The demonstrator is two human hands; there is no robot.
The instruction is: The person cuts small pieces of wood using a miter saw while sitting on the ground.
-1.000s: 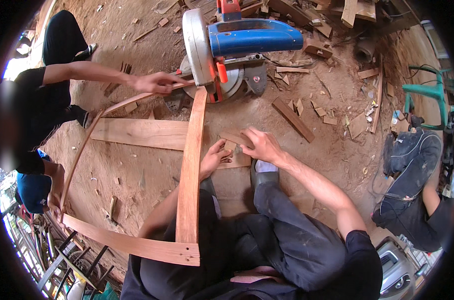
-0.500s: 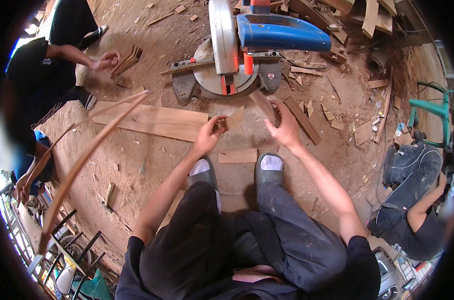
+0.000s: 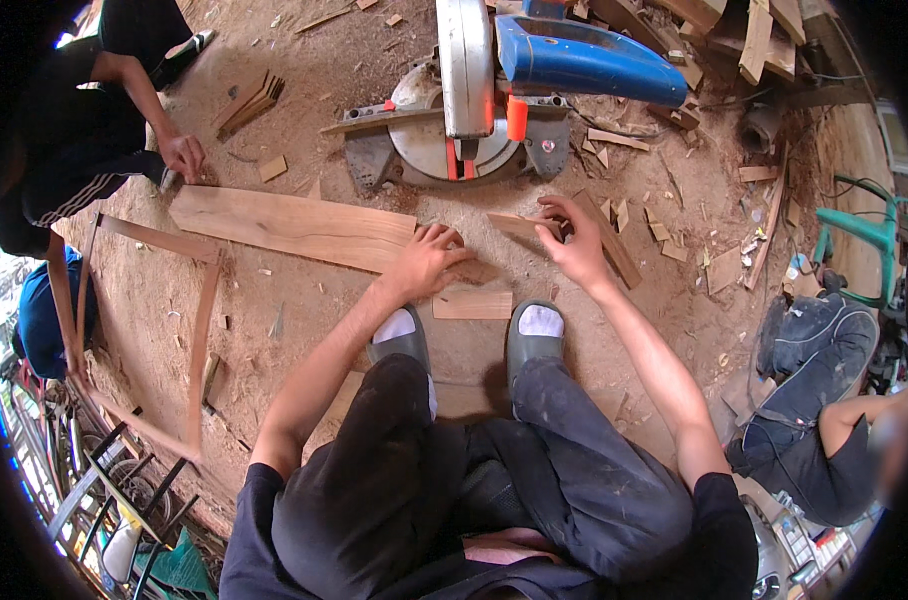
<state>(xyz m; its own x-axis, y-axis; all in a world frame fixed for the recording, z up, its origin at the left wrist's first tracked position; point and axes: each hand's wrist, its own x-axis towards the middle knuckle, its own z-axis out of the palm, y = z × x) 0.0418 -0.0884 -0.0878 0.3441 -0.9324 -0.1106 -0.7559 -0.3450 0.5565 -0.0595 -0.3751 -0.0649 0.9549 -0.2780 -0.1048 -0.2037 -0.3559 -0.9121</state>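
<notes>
Head: wearer's two hands (image 3: pixel 429 260) (image 3: pixel 578 248), one saw (image 3: pixel 539 60)

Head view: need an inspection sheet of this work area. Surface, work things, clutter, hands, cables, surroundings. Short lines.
Surface: brown earth ground, strewn with wood scraps.
Work things: small wood piece by the right hand; wide board lying on the ground; saw ahead, blue handle.
Clutter: offcuts at right; wood pile at upper right.
Hands: left palm-down at the wide board's near end, contact unclear; right with thumb and fingers apart at the small wood piece, grip unclear.
Cables: dark cord right of the saw, partly hidden.
Surroundings: co-worker's hand at left; another person and green chair at right.
</notes>
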